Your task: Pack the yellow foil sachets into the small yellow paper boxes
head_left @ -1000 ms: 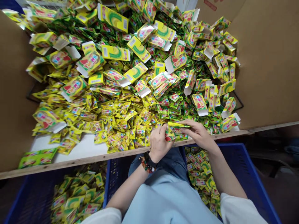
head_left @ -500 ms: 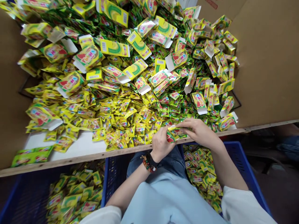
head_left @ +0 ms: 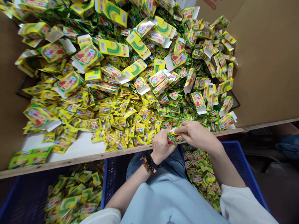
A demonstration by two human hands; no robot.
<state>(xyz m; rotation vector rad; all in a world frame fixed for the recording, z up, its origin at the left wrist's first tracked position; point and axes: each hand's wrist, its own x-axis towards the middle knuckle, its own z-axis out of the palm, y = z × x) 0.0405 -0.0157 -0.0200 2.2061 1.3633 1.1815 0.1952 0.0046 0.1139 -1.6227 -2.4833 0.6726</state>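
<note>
Just over the front edge of the table, my left hand (head_left: 161, 143) is closed around a small green and yellow candy box (head_left: 174, 139) with a watermelon print. My right hand (head_left: 195, 134) has its thumb and fingers pinched at the box's upper right part; whether a candy packet is between them is hidden. Beyond my hands lies a pile of yellow candy packets (head_left: 121, 124) and green candy packets (head_left: 171, 109). Several boxes with flaps sticking out, such as a watermelon-print box (head_left: 198, 102), lie on top of the packets.
Under the table edge (head_left: 77, 163), a blue crate (head_left: 14, 199) at left and another blue crate (head_left: 247, 174) at right hold filled-looking boxes. Cardboard walls (head_left: 268, 62) flank the pile. A flat green strip of packets (head_left: 30, 157) lies at the left corner.
My right hand has shifted slightly down, its fingers now more curled at the box. The box has turned a little in my left hand, showing more of its printed side.
</note>
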